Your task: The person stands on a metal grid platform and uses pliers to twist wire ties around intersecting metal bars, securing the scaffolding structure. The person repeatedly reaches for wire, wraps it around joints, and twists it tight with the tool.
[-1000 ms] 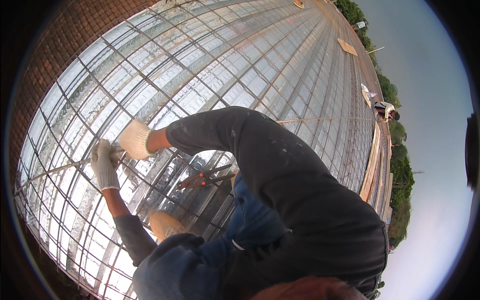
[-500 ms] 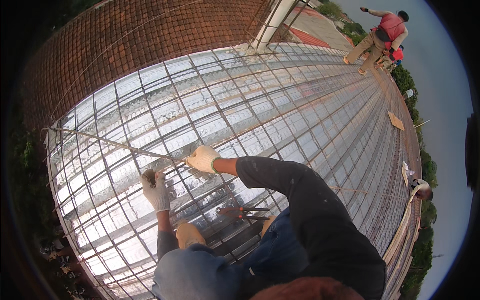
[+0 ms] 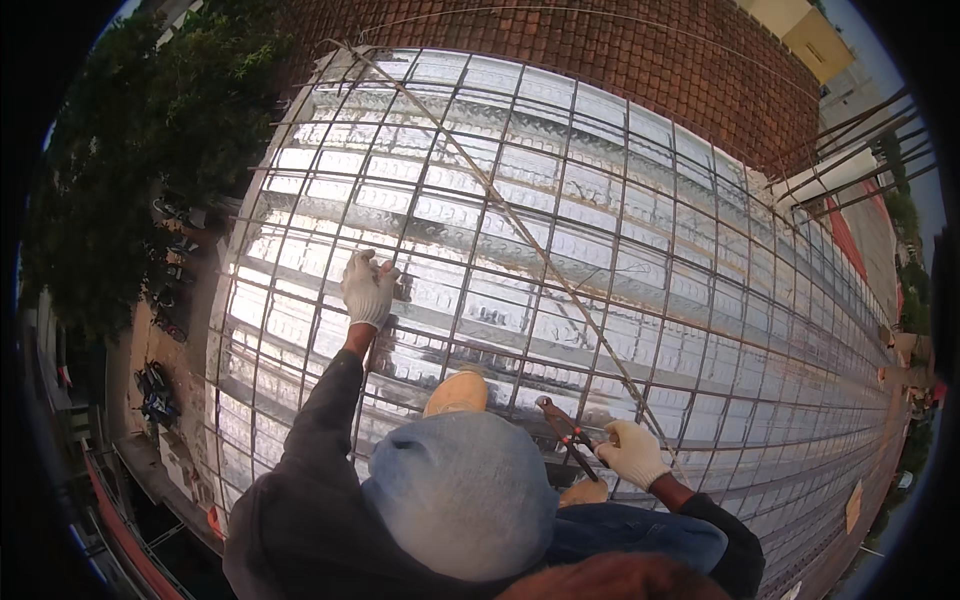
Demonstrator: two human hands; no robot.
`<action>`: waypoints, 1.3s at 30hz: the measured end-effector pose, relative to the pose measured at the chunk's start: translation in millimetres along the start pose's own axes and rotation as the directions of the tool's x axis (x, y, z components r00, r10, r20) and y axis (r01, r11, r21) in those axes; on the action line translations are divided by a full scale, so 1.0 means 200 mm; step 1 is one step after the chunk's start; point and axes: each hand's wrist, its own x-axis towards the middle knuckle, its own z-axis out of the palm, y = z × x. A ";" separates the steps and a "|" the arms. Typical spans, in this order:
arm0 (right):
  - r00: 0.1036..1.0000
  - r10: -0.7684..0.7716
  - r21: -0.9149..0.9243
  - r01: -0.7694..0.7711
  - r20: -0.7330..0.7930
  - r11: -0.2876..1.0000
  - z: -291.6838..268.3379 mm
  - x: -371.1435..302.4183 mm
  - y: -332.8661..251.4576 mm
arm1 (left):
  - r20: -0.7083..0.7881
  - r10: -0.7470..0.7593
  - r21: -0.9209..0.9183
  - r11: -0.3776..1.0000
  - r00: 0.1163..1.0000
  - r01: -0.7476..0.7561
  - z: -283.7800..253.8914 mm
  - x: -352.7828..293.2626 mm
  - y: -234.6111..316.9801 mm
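My left hand, in a pale knitted glove, is at the steel bar mesh, its fingers bent together near a crossing. What they hold, if anything, I cannot make out; a dark patch shows beside the fingertips. Down at the right, my gloved right hand is closed on the handle end of a pair of pincers with orange-red marks. The pincers' dark jaws point up and left, over the mesh between my shoes. A long thin strip runs slantwise across the mesh and passes close to my right hand.
Shiny ribbed metal decking lies under the mesh. My tan shoe stands on it. A tiled roof borders the far side. Beyond the left edge lie trees and parked motorcycles far below. Upright bars surround a pale post.
My view has swung left. My right hand has left the strip near my left hand and come down to the pincers, which lay between my feet. Both hands are now far apart.
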 end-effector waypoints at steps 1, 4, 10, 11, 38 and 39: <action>1.000 -0.022 0.020 0.022 -0.009 1.000 0.08 -0.03 0.00 | 0.105 -0.052 -0.013 0.998 0.993 0.054 -0.01 -0.03 -0.09; 0.986 -0.087 -0.048 0.081 -0.141 0.996 0.15 -0.12 -0.01 | 0.215 0.065 0.075 0.994 0.975 -0.083 0.00 -0.10 -0.01; 0.967 -0.206 -0.186 0.178 -0.147 0.966 0.16 -0.05 -0.04 | 0.206 0.051 0.100 0.992 0.977 -0.073 0.02 -0.11 0.01; 0.960 -0.234 -0.210 0.200 -0.152 0.957 0.16 -0.04 -0.03 | 0.212 0.044 0.097 0.993 0.976 -0.066 0.03 -0.11 0.03; 0.957 -0.069 -0.013 0.076 0.281 0.997 -0.03 0.17 -0.15 | 0.241 0.018 0.146 0.988 0.970 -0.054 0.00 -0.09 0.07; 0.955 -0.081 0.011 0.081 0.284 0.997 -0.03 0.17 -0.15 | 0.242 0.020 0.144 0.988 0.970 -0.056 0.01 -0.08 0.09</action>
